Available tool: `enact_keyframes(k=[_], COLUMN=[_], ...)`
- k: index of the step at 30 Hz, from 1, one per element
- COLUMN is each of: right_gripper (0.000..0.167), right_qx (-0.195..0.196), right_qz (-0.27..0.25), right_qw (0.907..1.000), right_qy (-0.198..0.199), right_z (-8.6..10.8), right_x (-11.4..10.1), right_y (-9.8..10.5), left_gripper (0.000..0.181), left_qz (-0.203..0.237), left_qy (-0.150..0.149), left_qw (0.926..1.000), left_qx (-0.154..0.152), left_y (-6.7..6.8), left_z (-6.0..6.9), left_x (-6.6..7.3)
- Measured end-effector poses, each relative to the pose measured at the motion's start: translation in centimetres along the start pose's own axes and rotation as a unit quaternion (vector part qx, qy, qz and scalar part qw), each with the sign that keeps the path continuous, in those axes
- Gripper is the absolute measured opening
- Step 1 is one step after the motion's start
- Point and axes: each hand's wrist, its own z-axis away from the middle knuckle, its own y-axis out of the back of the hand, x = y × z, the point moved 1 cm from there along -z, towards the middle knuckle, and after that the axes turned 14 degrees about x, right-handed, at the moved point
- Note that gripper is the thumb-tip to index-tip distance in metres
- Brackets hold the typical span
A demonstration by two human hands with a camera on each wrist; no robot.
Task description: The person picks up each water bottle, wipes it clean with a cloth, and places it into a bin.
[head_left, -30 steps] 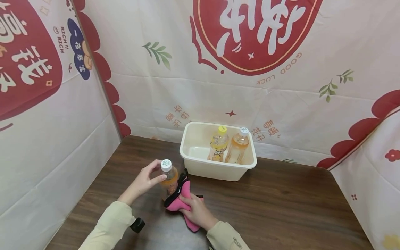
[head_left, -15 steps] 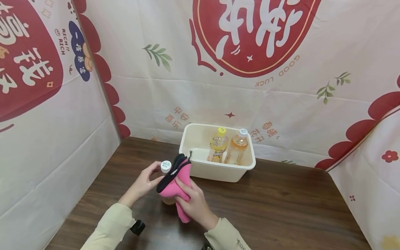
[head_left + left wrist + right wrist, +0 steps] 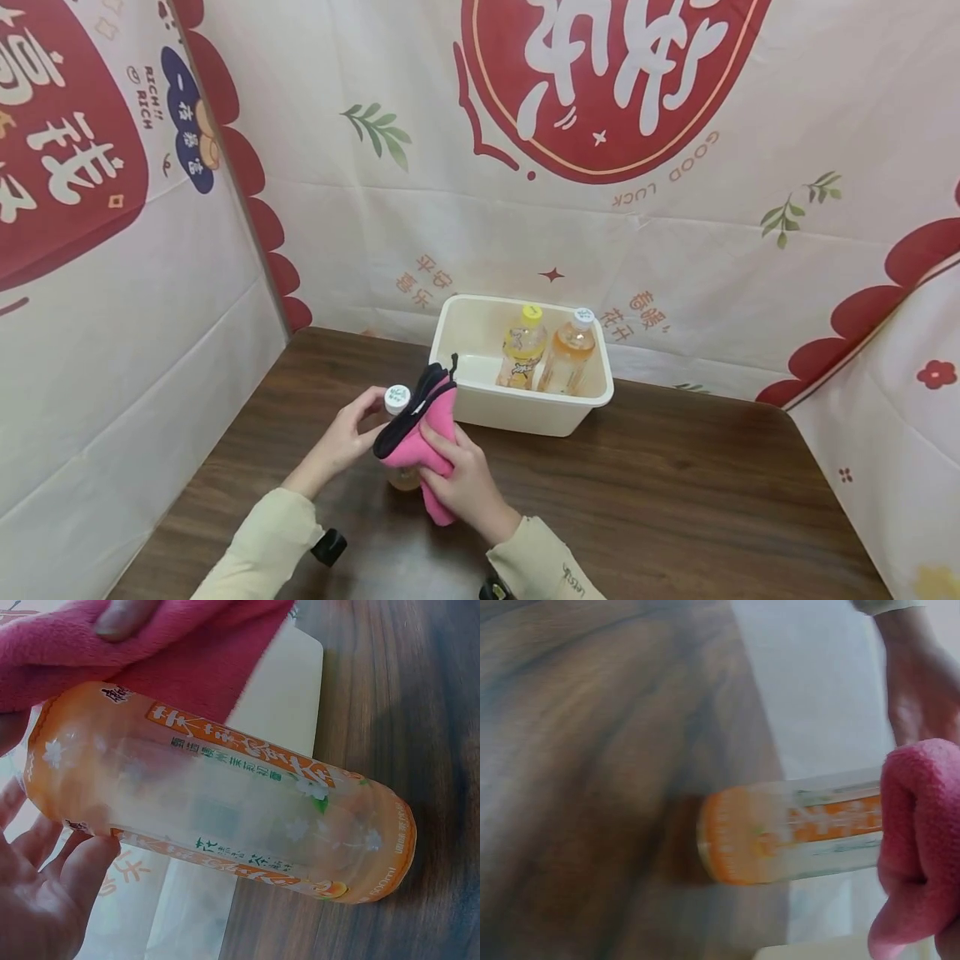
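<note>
A clear drink bottle point(image 3: 217, 802) with an orange label and white cap stands on the table at left of centre in the head view. My left hand point(image 3: 347, 435) holds it by the upper part, fingers behind and thumb in front. My right hand point(image 3: 471, 479) grips a bunched pink plush cloth point(image 3: 435, 433) with black trim. The cloth lies against the bottle's upper front and hides much of its body in the head view. In the right wrist view the bottle's lower label shows beyond the cloth.
A white plastic basin point(image 3: 517, 408) stands just behind the hands. Inside it are a yellow-capped bottle point(image 3: 523, 354) and a white-capped bottle point(image 3: 567, 358). Printed fabric walls point(image 3: 480, 225) enclose the back and sides of the brown table point(image 3: 675, 492).
My right hand has raised the pink cloth from the bottle's lower right side to its upper front, covering more of it. My left hand has stayed at the bottle's top.
</note>
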Motion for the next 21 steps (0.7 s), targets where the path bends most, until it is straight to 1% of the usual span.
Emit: enact_keyframes(k=[2,3,5,8,11,15,18,21], right_gripper=[0.053,0.054,0.054,0.051,0.047,0.045,0.042,0.041], right_qx=[0.011,0.016,0.021,0.021,-0.003,-0.064,-0.087,-0.092], right_qz=[-0.006,-0.009,-0.013,-0.013,0.007,0.049,0.058,0.052], right_qw=[0.9999,0.9998,0.9997,0.9997,0.9999,0.9965,0.9938,0.9929], right_qy=[-0.003,-0.004,-0.003,-0.001,-0.009,-0.024,-0.036,-0.054], right_z=[0.6,0.9,1.5,2.7,4.3,6.6,7.4,7.5], right_x=[0.3,0.5,0.9,1.6,2.6,4.1,4.9,5.2], right_y=[-0.4,-0.5,-0.7,-1.1,-1.5,-1.9,-2.0,-1.9], left_gripper=[0.031,0.031,0.032,0.032,0.032,0.032,0.032,0.032], left_qz=[-0.002,-0.001,0.000,0.003,0.005,0.001,0.000,0.000], left_qy=[0.000,0.005,0.022,0.047,0.054,0.048,0.051,0.056], left_qw=[1.0000,1.0000,0.9998,0.9989,0.9985,0.9988,0.9987,0.9984], left_qx=[0.002,0.001,-0.002,-0.007,-0.010,-0.009,-0.009,-0.009], left_y=[0.1,0.1,0.1,0.2,0.3,0.3,0.2,0.1], left_z=[0.0,0.0,0.0,-0.1,0.0,0.1,0.1,0.1], left_x=[0.1,0.1,0.1,0.1,0.1,0.1,0.1,0.0])
